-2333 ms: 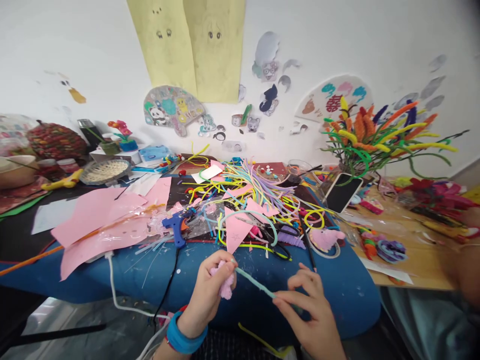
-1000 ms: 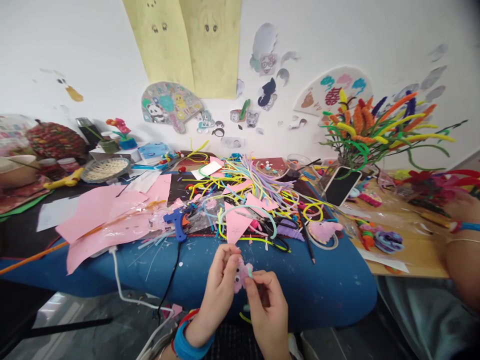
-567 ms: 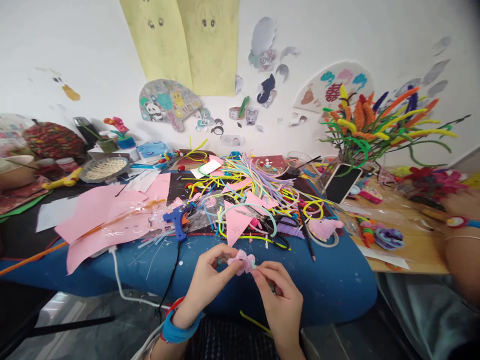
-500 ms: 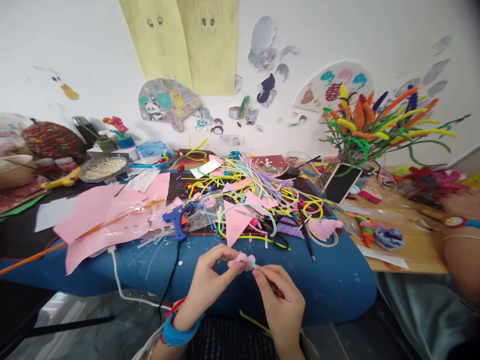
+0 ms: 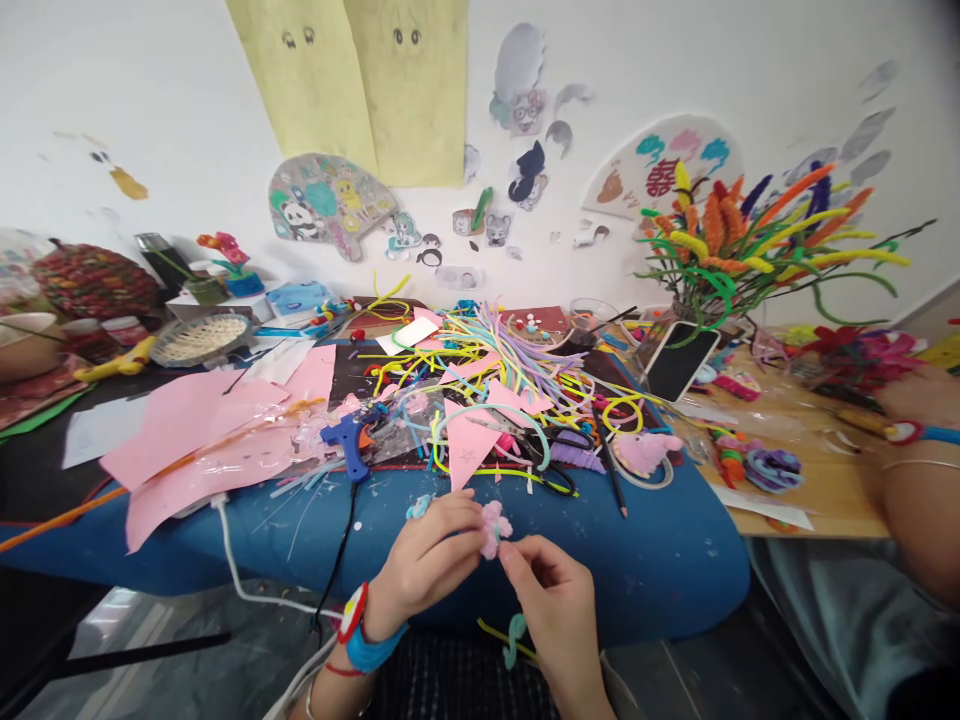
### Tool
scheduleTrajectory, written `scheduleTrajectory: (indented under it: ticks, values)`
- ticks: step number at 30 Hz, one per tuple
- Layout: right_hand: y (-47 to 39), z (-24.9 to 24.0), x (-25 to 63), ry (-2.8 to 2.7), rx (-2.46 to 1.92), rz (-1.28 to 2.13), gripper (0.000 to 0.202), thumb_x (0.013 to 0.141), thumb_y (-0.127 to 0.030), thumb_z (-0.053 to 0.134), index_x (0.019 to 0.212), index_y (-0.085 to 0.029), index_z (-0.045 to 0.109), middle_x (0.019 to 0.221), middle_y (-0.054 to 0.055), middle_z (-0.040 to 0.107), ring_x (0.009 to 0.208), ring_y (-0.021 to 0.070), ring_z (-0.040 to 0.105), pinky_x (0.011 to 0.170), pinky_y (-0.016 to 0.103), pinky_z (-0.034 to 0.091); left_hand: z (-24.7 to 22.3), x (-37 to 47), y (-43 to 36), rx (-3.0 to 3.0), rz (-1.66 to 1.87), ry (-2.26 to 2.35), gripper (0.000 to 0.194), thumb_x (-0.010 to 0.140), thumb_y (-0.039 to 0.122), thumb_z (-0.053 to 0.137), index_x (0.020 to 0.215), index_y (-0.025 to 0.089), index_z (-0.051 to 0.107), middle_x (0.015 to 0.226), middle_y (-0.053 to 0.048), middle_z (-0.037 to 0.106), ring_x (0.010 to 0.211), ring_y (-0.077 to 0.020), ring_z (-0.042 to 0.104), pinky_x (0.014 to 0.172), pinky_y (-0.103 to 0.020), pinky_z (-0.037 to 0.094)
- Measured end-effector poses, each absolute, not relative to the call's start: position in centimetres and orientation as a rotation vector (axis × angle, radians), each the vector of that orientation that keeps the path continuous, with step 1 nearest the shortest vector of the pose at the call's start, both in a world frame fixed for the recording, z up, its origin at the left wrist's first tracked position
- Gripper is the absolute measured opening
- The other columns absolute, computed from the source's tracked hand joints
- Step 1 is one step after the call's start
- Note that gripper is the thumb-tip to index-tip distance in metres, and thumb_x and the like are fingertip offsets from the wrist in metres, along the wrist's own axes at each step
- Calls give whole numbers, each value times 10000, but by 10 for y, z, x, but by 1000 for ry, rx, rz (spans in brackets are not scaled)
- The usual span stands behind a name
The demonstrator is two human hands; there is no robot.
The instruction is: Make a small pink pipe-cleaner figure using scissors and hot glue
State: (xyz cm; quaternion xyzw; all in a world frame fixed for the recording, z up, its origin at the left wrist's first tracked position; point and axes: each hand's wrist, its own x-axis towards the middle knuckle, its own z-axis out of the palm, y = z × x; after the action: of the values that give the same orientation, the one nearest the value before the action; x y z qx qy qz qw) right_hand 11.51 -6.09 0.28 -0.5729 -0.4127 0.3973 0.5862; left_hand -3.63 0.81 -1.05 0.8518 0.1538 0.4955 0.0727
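A small pink fuzzy flower of bent pipe cleaner (image 5: 494,529) is between my hands, just over the table's front edge. My left hand (image 5: 439,550) is closed on it from the left, back of the hand facing up. Thumb and forefinger of my right hand (image 5: 551,595) pinch at the flower's right side, where a bit of teal fuzz shows. A curled teal pipe cleaner (image 5: 514,640) dangles below the right hand; where it joins is hidden. Light-blue fuzzy curls (image 5: 418,507) stick out behind the left hand.
Beyond the hands lie pink paper (image 5: 469,445), a blue glue gun (image 5: 351,440), scissors (image 5: 559,475), a pencil (image 5: 613,480) and a heap of pipe cleaners (image 5: 517,345). A phone (image 5: 682,360) leans at the right. Another person's arm (image 5: 922,500) is at the right edge.
The flower has turned to show its petals. My left hand has rolled over it, back upward. The teal curl below my right hand and the light-blue curls have come into view.
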Motion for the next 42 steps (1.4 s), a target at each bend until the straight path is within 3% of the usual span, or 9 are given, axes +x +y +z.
scheduleTrajectory:
  ticks: [5,10,13,15,17,22,29,36,42]
  values:
    - [-61,0,113,-902,-1280,1140,364,755,-402,656,524,-170,495,482,-67,355,469,70,273,442,210,249,-16,-37,8,2653,1491,393,312,873,60,559,1179,121,563,1009,-112,710,1019,-219,657,968,-473,515]
    - [-62,-5,109,-840,-1179,1275,341,776,-408,658,598,-175,484,526,-78,338,479,60,227,439,207,196,-8,-42,4,2660,1462,433,383,874,22,548,1245,117,553,1068,-112,709,1066,-208,646,1001,-444,497]
    - [-59,-9,106,-756,-1083,1313,261,773,-410,687,828,-190,559,579,-84,392,465,50,237,419,189,195,-5,-44,1,2668,1471,458,361,900,30,511,1247,119,556,1090,-112,705,1096,-206,629,1002,-437,495]
    - [-57,-10,104,-700,-998,1385,368,770,-425,700,1029,-215,545,601,-91,418,443,41,225,398,177,187,-4,-44,1,2666,1485,457,335,900,34,516,1223,108,567,1070,-114,706,1085,-205,630,991,-421,503]
    - [-56,-10,102,-684,-905,1494,432,776,-447,701,1101,-222,528,600,-98,415,422,28,202,385,170,185,-5,-40,1,2616,1547,464,293,891,46,537,1171,116,590,1014,-101,705,1013,-194,650,970,-420,513]
    - [-53,-10,103,-645,-729,1634,318,781,-452,717,894,-218,534,507,-137,289,399,18,141,378,153,186,-8,-24,1,2343,1644,563,141,890,117,555,997,171,631,820,-34,635,768,-158,614,891,-438,531]
    - [-49,-8,116,-524,-755,1708,356,771,-463,730,753,-192,500,474,-146,211,411,17,76,370,142,126,-11,-18,-3,2067,1354,657,250,839,96,613,1059,205,661,894,-68,645,819,-172,613,720,-288,519]
    - [-48,-8,128,-489,-751,1785,326,774,-429,735,914,-168,598,570,-107,318,454,21,101,382,144,122,-8,-20,3,1997,1252,730,108,847,121,623,920,181,675,869,-62,670,790,-155,618,719,-256,501]
    - [-47,-5,129,-527,-766,1725,394,754,-390,759,1036,-180,581,581,-114,316,456,21,137,400,143,185,-9,-12,2,1985,1222,884,52,871,138,591,873,174,628,834,-44,660,780,-145,608,712,-237,484]
